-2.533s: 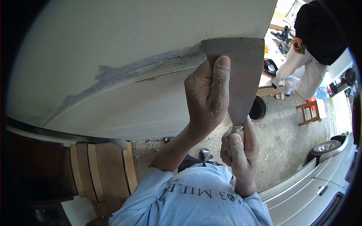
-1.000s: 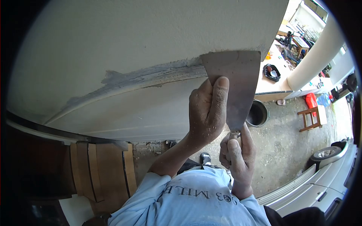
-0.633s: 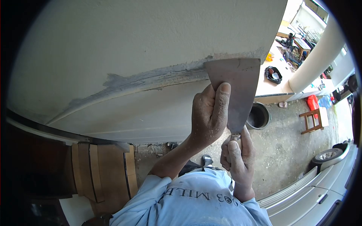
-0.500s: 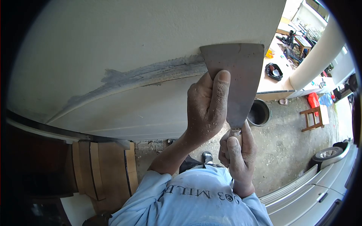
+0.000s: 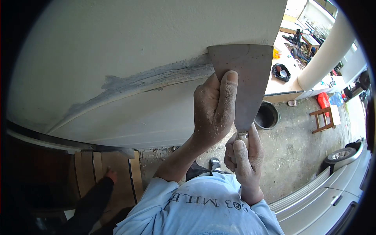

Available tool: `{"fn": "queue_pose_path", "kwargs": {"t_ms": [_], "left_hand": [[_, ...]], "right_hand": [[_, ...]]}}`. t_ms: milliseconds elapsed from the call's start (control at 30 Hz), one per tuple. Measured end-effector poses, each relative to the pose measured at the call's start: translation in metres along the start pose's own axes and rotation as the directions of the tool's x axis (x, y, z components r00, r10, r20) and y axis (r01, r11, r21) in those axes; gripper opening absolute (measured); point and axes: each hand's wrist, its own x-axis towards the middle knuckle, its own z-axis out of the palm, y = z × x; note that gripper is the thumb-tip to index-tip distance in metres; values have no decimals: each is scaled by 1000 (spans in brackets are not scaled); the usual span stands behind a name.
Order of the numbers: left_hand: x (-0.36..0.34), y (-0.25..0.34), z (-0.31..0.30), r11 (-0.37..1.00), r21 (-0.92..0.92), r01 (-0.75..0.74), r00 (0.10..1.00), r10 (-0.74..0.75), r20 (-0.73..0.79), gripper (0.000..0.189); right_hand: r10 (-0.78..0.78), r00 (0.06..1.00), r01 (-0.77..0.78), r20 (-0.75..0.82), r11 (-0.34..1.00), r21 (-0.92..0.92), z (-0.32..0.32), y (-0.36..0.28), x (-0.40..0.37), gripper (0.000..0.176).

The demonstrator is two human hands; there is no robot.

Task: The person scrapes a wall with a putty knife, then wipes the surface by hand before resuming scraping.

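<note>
A wide putty knife (image 5: 246,82) stands with its broad grey metal blade up against the wall, near the wall's right-hand edge. My right hand (image 5: 246,158) is closed around its handle just below the blade. On the blade's left side, my left hand (image 5: 214,107) pinches the metal, thumb flat on the face and fingers behind. White dust and specks cover both hands. Left of the blade, a rough grey filler strip (image 5: 156,77) runs along the edge between the upper wall (image 5: 129,35) and the lower panel. What lies behind the blade is hidden.
A black bucket (image 5: 268,116) stands on the concrete floor beyond my hands. Brown steps (image 5: 117,160) lie lower left, with another person's dark sleeve (image 5: 92,201) over them. A wooden stool (image 5: 327,119), a white column (image 5: 329,51) and a silver vehicle (image 5: 333,203) are at right.
Another person's dark sleeve and hand have come into view over the steps at lower left. The view has shifted slightly; my hands keep the same grip on the putty knife.
</note>
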Motion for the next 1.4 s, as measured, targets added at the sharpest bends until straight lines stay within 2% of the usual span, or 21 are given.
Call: {"fn": "queue_pose_path", "kwargs": {"t_ms": [133,233,367,433,500,567,600,700,767,933,1200,1367,1400], "left_hand": [[-12,-5,-1,988,155,17,1000,-19,9,25],[-3,0,4,998,65,-17,999,18,-26,25],[-8,-2,3,994,103,-23,1000,22,7,26],[-4,1,4,994,98,-42,999,40,20,26],[-4,7,5,997,80,20,1000,-20,-1,27],[-5,3,3,997,76,0,1000,-2,26,27],[-8,-2,7,994,105,3,1000,-3,-8,27],[-5,-5,6,994,108,-22,1000,21,13,27],[-7,0,7,994,107,28,1000,-28,-3,28],[-7,-8,8,993,111,-29,999,31,-20,28],[-2,-3,6,995,86,-57,998,59,-12,26],[-6,-4,6,997,70,-34,999,34,-6,27],[-9,-7,6,993,111,30,1000,-29,-11,29]], "right_hand": [[63,998,-62,4,998,-10,-9,2,-6,47],[24,1000,-24,-17,999,-24,-3,-2,-2,47],[46,999,-47,15,997,53,-11,1,-8,47],[23,1000,-23,15,1000,12,-8,-1,-1,47],[28,1000,-28,8,1000,-8,-6,-2,-4,46],[13,1000,-13,9,1000,-7,-5,-4,-4,46],[36,999,-36,-3,998,49,-8,-2,-8,46],[30,1000,-30,-10,999,13,-10,0,-3,45],[27,999,-26,-18,1000,3,-10,1,-6,45],[52,998,-52,-18,999,10,-10,-1,-4,45],[0,1000,0,-3,1000,-15,-9,2,1,46],[-6,1000,6,30,1000,3,-11,4,-3,45],[46,999,-46,-2,998,48,-13,6,-5,46]]}}
